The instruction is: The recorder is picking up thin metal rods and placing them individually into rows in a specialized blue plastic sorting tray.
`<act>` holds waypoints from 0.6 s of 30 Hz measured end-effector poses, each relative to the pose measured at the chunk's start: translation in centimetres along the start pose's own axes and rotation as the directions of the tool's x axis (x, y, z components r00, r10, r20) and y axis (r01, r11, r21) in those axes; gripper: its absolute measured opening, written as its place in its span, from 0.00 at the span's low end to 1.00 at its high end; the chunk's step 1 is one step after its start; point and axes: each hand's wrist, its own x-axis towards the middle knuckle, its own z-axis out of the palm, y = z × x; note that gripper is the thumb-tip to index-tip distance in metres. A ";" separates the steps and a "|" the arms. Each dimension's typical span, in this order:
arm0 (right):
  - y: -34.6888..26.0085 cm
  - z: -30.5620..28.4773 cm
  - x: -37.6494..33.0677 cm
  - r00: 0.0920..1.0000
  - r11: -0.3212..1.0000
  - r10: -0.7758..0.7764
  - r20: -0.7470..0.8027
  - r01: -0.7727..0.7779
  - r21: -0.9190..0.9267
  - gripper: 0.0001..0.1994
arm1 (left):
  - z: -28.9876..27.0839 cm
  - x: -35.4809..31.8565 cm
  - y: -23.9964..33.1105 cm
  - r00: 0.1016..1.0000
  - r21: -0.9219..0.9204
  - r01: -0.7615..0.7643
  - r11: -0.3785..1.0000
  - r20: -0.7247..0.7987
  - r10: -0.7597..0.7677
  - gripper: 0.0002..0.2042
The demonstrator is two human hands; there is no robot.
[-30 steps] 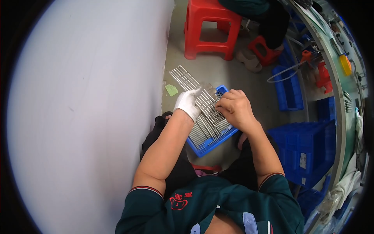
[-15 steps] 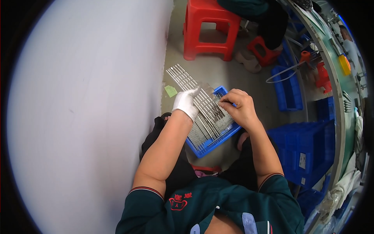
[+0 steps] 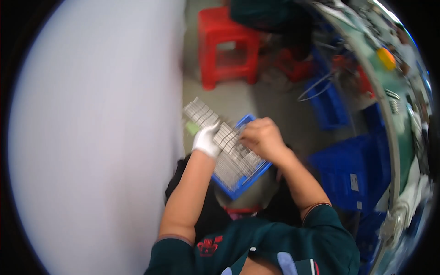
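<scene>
My left hand (image 3: 206, 142), in a white glove, is closed on a flat row of thin silver metal rods (image 3: 198, 112). The row slants over a blue crate (image 3: 243, 188), its far end sticking out past the glove. Bare and pinched, my right hand (image 3: 265, 138) is at the right side of the held rods, over the crate; what its fingers grip, if anything, is smeared by motion. More thin metal rods (image 3: 227, 170) lie side by side in the crate, which is between my legs.
A pale wall (image 3: 114, 137) runs close along my left. Ahead is a red stool (image 3: 228, 46), with a seated person in dark clothes beside it. Blue bins (image 3: 350, 169) are stacked at the right under a green-topped workbench (image 3: 398, 91). A green paper piece (image 3: 192, 128) lies near the wall.
The whole view has shifted and blurred, so the stool and bench appear further left. My left hand keeps hold of the rods; my right hand stays pinched near them.
</scene>
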 end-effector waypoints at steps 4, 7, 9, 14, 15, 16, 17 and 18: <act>0.4 2.1 -1.0 0.991 0.997 -0.007 -0.134 0.018 0.080 0.06 | -0.8 -0.2 0.1 0.996 0.060 0.010 0.998 0.088 -0.015 0.12; -1.6 1.0 -1.1 0.984 0.994 0.087 -0.155 -0.076 0.077 0.06 | -1.4 0.3 0.3 0.991 0.014 0.095 0.995 0.097 -0.096 0.09; -1.7 -0.4 -1.9 0.974 0.976 0.151 -0.167 -0.121 0.179 0.05 | -0.9 1.0 -1.1 0.987 0.147 0.153 0.977 0.024 -0.158 0.09; -0.7 -4.1 -4.1 0.874 0.876 0.382 -0.301 -0.239 0.418 0.07 | 0.7 0.1 -5.2 0.979 0.307 0.205 0.929 -0.075 -0.191 0.08; -0.3 -4.7 -4.9 0.840 0.829 0.467 -0.275 -0.308 0.467 0.07 | 1.6 -0.2 -4.8 0.976 0.298 0.218 0.929 -0.086 -0.201 0.08; 0.3 -5.0 -5.8 0.801 0.773 0.547 -0.241 -0.373 0.514 0.08 | 2.8 -0.7 -4.3 0.972 0.287 0.231 0.929 -0.099 -0.211 0.09; 1.1 -4.9 -7.0 0.786 0.759 0.567 -0.248 -0.381 0.529 0.08 | 4.3 -1.1 -3.9 0.977 0.379 0.210 0.901 -0.112 -0.181 0.09; 1.2 -5.4 -7.6 0.786 0.761 0.563 -0.256 -0.371 0.532 0.08 | 7.3 -2.6 -3.5 0.978 0.408 0.209 0.889 -0.066 -0.200 0.09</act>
